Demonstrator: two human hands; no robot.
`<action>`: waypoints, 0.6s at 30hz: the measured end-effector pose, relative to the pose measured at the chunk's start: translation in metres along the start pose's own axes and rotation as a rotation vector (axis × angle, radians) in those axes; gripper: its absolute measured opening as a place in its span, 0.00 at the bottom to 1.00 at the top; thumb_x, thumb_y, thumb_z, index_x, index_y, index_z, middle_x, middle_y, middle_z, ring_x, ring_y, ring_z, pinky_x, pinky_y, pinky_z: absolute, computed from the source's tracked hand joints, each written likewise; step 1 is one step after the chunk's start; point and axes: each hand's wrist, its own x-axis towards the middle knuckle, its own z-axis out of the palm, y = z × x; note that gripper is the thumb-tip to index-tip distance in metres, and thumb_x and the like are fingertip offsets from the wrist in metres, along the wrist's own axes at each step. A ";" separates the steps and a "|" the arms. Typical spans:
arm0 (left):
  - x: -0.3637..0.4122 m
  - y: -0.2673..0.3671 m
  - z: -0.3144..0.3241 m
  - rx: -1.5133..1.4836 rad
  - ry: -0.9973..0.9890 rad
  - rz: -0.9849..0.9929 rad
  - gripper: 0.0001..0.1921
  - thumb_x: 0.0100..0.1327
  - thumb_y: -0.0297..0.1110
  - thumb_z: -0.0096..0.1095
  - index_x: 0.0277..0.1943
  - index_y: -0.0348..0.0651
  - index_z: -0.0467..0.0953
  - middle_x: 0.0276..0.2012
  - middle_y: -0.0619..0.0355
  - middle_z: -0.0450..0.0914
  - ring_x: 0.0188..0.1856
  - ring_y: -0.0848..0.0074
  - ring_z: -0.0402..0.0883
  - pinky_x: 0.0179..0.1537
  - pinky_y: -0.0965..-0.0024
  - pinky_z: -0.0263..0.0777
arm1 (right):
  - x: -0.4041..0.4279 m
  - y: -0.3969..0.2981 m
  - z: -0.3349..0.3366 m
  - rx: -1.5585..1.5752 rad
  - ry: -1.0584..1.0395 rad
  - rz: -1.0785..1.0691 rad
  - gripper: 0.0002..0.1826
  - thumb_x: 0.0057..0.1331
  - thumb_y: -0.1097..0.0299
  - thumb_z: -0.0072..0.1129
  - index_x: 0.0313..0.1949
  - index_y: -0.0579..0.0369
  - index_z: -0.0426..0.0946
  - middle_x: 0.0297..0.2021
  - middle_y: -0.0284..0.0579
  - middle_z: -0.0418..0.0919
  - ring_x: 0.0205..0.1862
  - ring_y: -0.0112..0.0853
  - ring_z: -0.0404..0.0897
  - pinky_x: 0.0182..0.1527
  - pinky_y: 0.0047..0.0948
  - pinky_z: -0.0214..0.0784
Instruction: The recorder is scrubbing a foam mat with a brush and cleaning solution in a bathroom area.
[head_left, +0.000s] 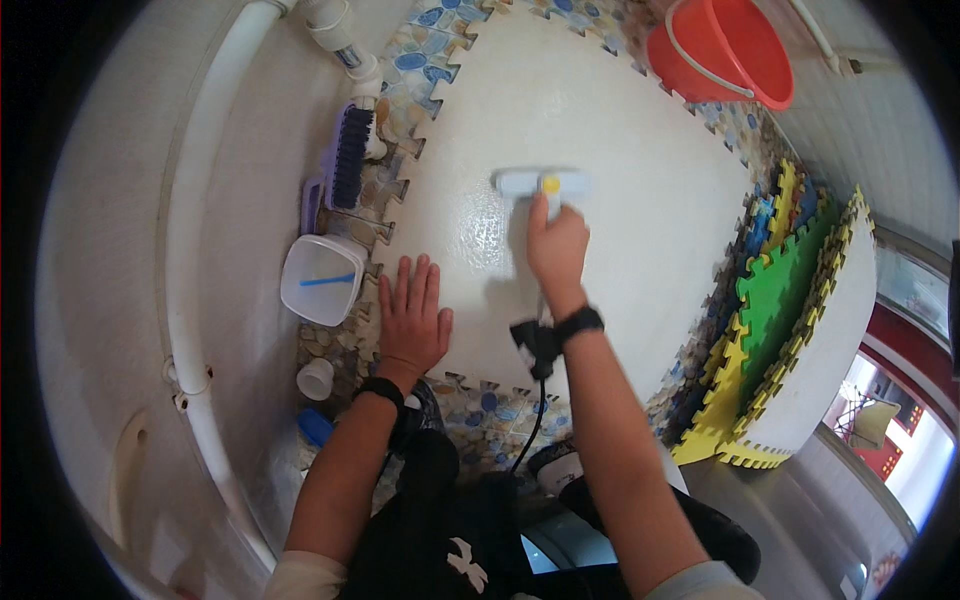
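A large white interlocking foam mat (645, 195) with toothed edges lies flat on the floor before me, its surface wet and shiny near the middle. My right hand (560, 247) grips the handle of a white T-shaped cleaning tool (517, 184) with a yellow spot. The tool's wide head rests across the mat and looks slightly blurred; its underside is hidden. Palm down and fingers spread, my left hand (409, 322) presses on the mat's near left corner. A black device with a cable (534, 349) hangs by my right wrist.
A red bucket (720, 49) stands far right. Along the right wall lean coloured foam mats (784, 300). At left are a purple-handled brush (349, 157), a white tub (322, 300) holding a blue stick, a small white cup (316, 379) and white pipes (196, 187). Pebble-patterned tiles (487, 405) surround the mat.
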 end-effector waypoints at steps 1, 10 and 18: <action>-0.001 -0.002 -0.002 -0.002 0.006 -0.002 0.32 0.67 0.43 0.46 0.70 0.36 0.58 0.72 0.50 0.54 0.75 0.54 0.46 0.72 0.42 0.34 | 0.014 -0.010 0.001 -0.002 -0.005 0.000 0.28 0.68 0.52 0.52 0.25 0.71 0.75 0.22 0.68 0.77 0.27 0.60 0.79 0.29 0.50 0.70; -0.003 -0.004 -0.003 -0.075 -0.005 0.002 0.31 0.67 0.43 0.48 0.69 0.36 0.58 0.72 0.48 0.55 0.75 0.55 0.47 0.71 0.44 0.37 | -0.052 0.022 -0.023 -0.048 -0.270 -0.056 0.25 0.69 0.54 0.51 0.28 0.70 0.76 0.23 0.68 0.77 0.28 0.60 0.78 0.30 0.51 0.69; -0.002 -0.003 0.001 -0.091 0.062 0.002 0.29 0.68 0.44 0.46 0.68 0.37 0.62 0.71 0.49 0.58 0.74 0.56 0.50 0.71 0.45 0.39 | -0.219 0.076 -0.067 -0.134 -0.342 0.251 0.20 0.70 0.57 0.51 0.39 0.69 0.76 0.30 0.68 0.78 0.35 0.60 0.77 0.37 0.52 0.67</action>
